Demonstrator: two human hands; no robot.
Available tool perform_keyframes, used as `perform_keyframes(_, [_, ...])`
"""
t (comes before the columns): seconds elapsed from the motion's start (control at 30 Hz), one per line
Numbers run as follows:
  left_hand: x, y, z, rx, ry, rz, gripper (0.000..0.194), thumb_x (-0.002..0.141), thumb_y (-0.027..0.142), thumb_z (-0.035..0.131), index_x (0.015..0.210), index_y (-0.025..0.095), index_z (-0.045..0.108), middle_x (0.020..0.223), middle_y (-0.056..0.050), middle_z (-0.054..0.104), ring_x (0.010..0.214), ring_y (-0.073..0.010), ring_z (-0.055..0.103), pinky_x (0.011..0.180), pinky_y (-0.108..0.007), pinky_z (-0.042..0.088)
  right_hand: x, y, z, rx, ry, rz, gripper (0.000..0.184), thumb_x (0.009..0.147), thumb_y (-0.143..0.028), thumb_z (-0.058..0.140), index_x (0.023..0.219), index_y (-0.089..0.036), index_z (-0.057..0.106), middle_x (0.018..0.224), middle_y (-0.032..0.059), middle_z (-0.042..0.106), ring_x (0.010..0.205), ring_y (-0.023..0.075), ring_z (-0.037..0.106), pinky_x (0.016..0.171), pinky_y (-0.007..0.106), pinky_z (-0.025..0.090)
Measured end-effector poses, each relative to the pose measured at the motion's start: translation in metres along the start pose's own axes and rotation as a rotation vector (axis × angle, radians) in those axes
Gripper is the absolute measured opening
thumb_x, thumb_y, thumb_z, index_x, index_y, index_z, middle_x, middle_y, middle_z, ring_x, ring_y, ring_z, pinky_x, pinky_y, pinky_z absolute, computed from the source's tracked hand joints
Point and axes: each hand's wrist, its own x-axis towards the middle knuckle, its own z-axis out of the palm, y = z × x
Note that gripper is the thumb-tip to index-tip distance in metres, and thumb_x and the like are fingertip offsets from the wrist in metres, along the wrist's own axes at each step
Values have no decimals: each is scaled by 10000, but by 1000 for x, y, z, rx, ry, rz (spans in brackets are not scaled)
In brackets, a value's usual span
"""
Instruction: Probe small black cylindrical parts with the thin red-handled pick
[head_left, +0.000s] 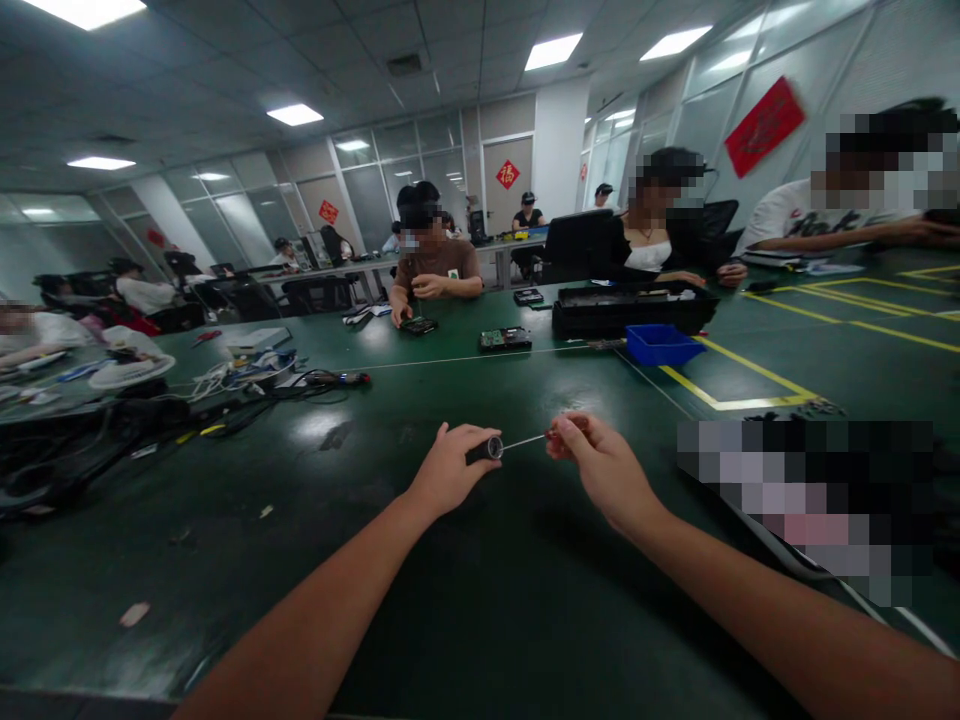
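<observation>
My left hand [448, 468] is closed around a short black cylinder [484, 451] that looks like a flashlight, its round, silver-rimmed end facing right. Pinched in the fingers of my right hand [592, 455] is a screwdriver [523, 441]; its thin metal shaft points left. The tip meets or overlaps the rim of the cylinder, and I cannot tell whether it goes inside. My right fingers cover most of the screwdriver's handle, which looks reddish. Both hands are above the dark green tabletop [465, 620].
Ahead are a hard drive [505, 340], a blue bin [664, 345] and a long black tray [630, 312]. Tangled cables [247, 385] lie to the left. A blurred-out item [806, 510] lies right of my right hand. Across the table, a person in brown [439, 270] handles another drive.
</observation>
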Motion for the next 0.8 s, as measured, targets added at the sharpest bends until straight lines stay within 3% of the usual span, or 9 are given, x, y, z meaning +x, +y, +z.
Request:
perform_keyframes(0.2, [-2,7,-1,30,1,19,396,865,247,710,1242,340,629,1223,-5,647,1195,-214,552,1199,-593,135,-3,-3,1,-92,-136,-3,245,903,-422,574,986,-198,630,833,35,672,721,172,621,695,345,512])
perform_keyframes(0.43, [-1,7,0,15,18,-29,386,855,274,723,1231,305,644,1248,-35,647,1210,-241,549,1189,-590,180,-2,0,0,-73,-106,15,270,898,-450,578,970,-193,621,799,32,662,687,169,609,665,343,507])
perform_keyframes(0.63, [-1,4,0,5,10,-30,388,849,275,727,1225,323,647,1244,-25,646,1208,-243,551,1191,-604,162,-6,-9,-3,-161,-14,-83,245,929,-446,546,950,-211,612,815,37,647,738,184,607,700,351,501])
perform_keyframes(0.8, [-1,7,-2,31,-10,-28,379,852,267,720,1222,307,650,1221,-35,654,1195,-239,562,1191,-599,166,-10,-12,-1,-175,-44,-145,228,938,-432,532,995,-223,603,844,41,657,769,196,620,716,353,500])
